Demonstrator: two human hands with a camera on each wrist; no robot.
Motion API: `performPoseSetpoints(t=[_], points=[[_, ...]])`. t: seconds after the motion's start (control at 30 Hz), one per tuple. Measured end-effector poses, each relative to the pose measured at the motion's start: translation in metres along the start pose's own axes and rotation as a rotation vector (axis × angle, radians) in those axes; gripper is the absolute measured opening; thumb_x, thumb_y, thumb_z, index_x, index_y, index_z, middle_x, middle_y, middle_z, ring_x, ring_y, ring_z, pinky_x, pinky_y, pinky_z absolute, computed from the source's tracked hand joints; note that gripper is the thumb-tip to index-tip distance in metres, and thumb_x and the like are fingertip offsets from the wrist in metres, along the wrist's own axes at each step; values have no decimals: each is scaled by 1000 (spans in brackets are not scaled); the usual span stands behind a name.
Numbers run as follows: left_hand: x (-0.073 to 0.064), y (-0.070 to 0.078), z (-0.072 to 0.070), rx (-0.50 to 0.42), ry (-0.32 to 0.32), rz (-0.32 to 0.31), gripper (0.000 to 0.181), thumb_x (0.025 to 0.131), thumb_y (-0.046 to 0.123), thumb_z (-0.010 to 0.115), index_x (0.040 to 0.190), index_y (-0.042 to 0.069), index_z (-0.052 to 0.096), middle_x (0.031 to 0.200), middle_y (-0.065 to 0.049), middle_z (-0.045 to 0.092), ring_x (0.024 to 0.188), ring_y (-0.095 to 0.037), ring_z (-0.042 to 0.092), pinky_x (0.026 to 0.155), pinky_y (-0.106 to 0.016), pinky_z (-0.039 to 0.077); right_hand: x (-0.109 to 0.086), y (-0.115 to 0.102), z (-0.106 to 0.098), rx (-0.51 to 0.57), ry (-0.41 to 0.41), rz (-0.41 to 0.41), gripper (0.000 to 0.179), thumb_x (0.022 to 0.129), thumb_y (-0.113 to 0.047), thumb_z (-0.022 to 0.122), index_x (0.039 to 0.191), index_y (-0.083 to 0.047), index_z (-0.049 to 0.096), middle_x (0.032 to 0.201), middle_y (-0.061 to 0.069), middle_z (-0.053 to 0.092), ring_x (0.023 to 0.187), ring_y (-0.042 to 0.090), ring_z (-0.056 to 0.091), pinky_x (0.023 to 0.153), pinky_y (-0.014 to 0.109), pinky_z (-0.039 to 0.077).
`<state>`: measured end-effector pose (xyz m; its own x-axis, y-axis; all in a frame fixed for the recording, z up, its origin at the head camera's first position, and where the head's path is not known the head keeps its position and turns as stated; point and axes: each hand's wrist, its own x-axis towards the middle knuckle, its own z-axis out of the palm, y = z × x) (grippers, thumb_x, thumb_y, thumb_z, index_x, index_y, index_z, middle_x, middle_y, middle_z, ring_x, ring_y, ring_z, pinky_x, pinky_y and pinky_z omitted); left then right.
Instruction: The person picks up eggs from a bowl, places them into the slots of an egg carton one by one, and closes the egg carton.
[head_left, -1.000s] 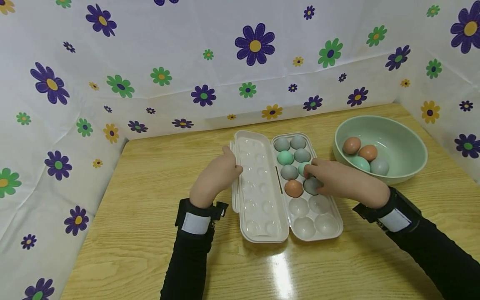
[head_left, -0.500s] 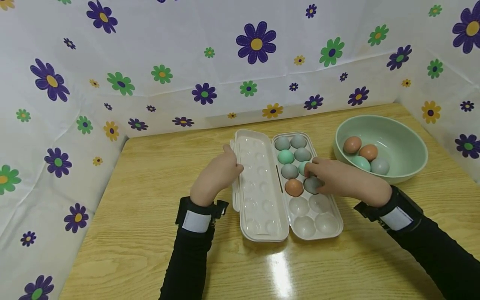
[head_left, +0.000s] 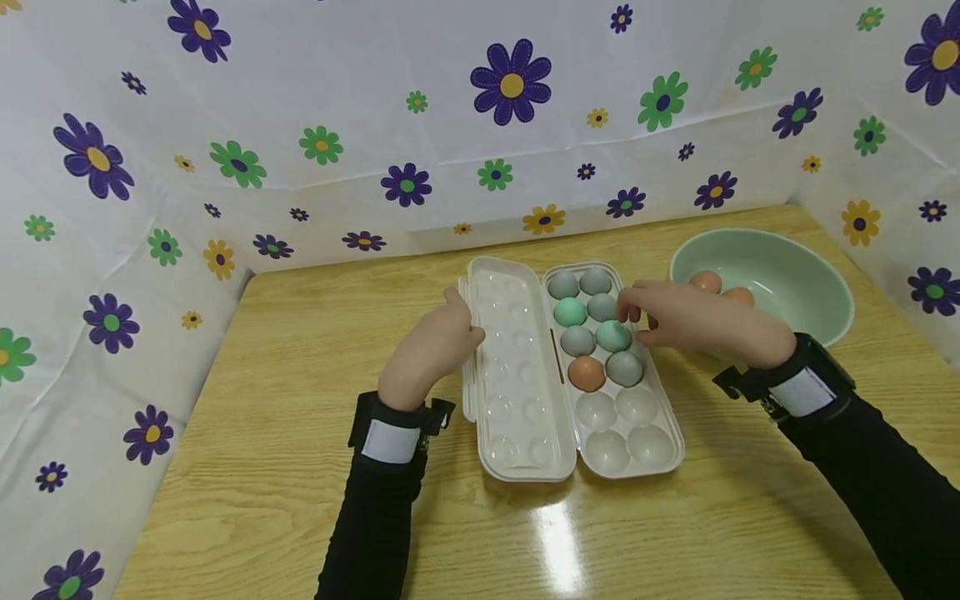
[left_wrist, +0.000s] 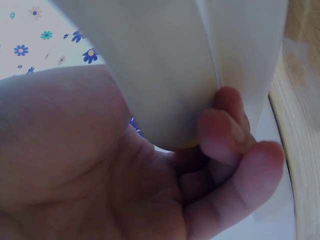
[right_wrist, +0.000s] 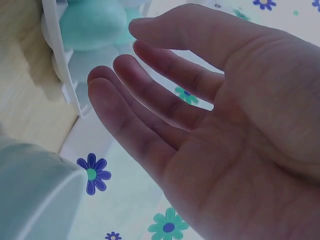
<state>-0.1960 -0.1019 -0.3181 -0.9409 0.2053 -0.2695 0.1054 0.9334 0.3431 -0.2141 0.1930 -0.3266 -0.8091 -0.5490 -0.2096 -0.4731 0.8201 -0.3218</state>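
Note:
A pale plastic egg carton lies open on the table, with its lid (head_left: 517,375) on the left and its egg tray (head_left: 677,437) on the right. My left hand (head_left: 432,354) grips the lid's left edge; the left wrist view shows its fingers curled at the pale lid (left_wrist: 165,75). Just off the tray's right side hovers my right hand (head_left: 697,321), fingers loosely bent and holding nothing. A mint egg (head_left: 613,336) sits in a cup right by its fingertips. Grey eggs, another mint egg and a brown egg (head_left: 587,374) fill the upper cups; the lower cups are bare.
A light green bowl (head_left: 798,292) stands at the back right, with brown eggs (head_left: 706,282) showing inside. My right hand and forearm cover part of it. The wooden table (head_left: 322,350) meets a flower-printed cloth (head_left: 420,108) behind and at the sides.
My right hand has let go of the mint egg in the tray and moved up and right, baring that egg. It now hides part of the bowl. The left hand stays on the lid.

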Motion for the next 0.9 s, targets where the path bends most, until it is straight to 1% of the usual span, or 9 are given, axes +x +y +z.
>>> performPoseSetpoints(t=[0.13, 0.2, 0.27, 0.33, 0.4, 0.5, 0.6, 0.77, 0.9], points=[[0, 0, 0, 6, 0, 9, 73, 99, 17, 47, 148, -20, 7, 58, -1, 41, 47, -13, 41, 41, -21, 28, 10, 8, -10, 5, 30, 12, 23, 85, -6, 65, 108, -5, 64, 101, 14, 62, 80, 24, 55, 64, 38, 48], [0, 0, 0, 11, 1, 13, 73, 99, 16, 47, 148, -21, 7, 59, -1, 42, 48, -13, 41, 41, -21, 28, 14, 13, -15, 26, 63, 5, 23, 85, -5, 65, 108, -1, 63, 101, 17, 63, 79, 25, 56, 65, 41, 51], [0, 0, 0, 13, -1, 10, 74, 99, 16, 47, 148, -21, 6, 60, -1, 42, 49, -13, 42, 42, -22, 28, 16, 19, -21, 60, 91, 2, 24, 85, -3, 64, 108, 2, 62, 103, 20, 64, 82, 27, 58, 69, 42, 56], [0, 0, 0, 8, -5, 6, 74, 99, 17, 46, 148, -21, 6, 60, -1, 42, 49, -14, 43, 42, -22, 28, 17, 26, -27, 74, 100, 26, 25, 87, -4, 63, 111, 3, 61, 107, 22, 64, 87, 30, 60, 74, 46, 57], [0, 0, 0, 7, -7, 3, 74, 99, 17, 46, 148, -20, 6, 60, -1, 42, 50, -14, 43, 42, -22, 29, 18, 33, -33, 85, 102, 50, 26, 89, -5, 62, 113, 3, 59, 111, 22, 64, 93, 31, 60, 78, 49, 56], [0, 0, 0, 4, -9, 1, 74, 99, 17, 47, 148, -20, 6, 59, -1, 42, 49, -14, 43, 42, -22, 29, 20, 43, -38, 77, 117, 68, 26, 89, -5, 61, 113, 4, 59, 112, 24, 64, 95, 33, 60, 83, 52, 55], [0, 0, 1, 8, -9, -1, 73, 99, 17, 47, 148, -20, 6, 58, -1, 41, 48, -13, 41, 41, -22, 28, 24, 54, -40, 63, 131, 83, 25, 88, -4, 61, 111, 5, 61, 110, 25, 64, 94, 34, 59, 84, 53, 55], [-1, 0, -1, 1, -10, -8, 73, 99, 17, 47, 148, -20, 6, 57, -1, 40, 46, -13, 40, 41, -21, 28, 30, 68, -38, 56, 111, 135, 26, 89, -6, 60, 112, 6, 60, 112, 27, 63, 95, 34, 57, 86, 54, 53], [-1, 0, -1, -5, -15, -15, 74, 99, 17, 47, 149, -19, 6, 57, -1, 40, 46, -12, 41, 41, -21, 28, 31, 75, -38, 56, 128, 126, 26, 88, -5, 59, 110, 9, 58, 108, 29, 63, 91, 34, 57, 83, 55, 52]])
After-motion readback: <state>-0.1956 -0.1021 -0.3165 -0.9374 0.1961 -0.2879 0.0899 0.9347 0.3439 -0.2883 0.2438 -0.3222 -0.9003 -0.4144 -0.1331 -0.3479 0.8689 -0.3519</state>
